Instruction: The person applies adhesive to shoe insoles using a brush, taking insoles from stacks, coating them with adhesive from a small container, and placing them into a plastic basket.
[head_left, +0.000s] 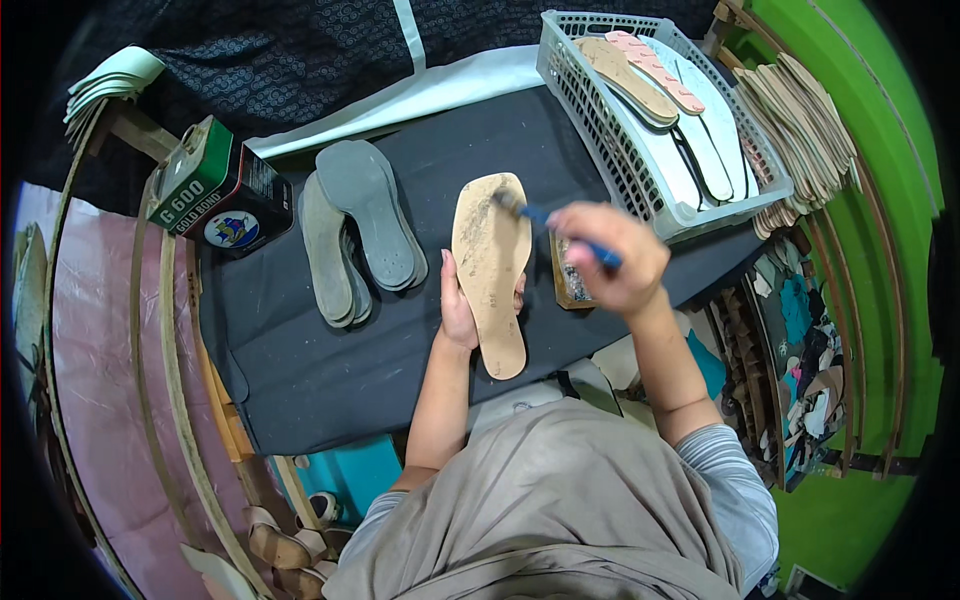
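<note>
Insole (492,272) lies across left hand (459,318), apparently palm-up.

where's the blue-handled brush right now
In the head view, just right of and above centre: the right hand holds the blue-handled brush, its bristle end over the wide upper part of the tan insole in the left hand.

Head view, looking down on the worktop (330,390)

One fisheye camera, worn on the person's head, looks steeply down from the worktop's near side and faces obliquely across it. It is close: the worktop fills the middle, the wearer's torso (560,500) rises at its near edge, and surroundings bend around it.
</note>
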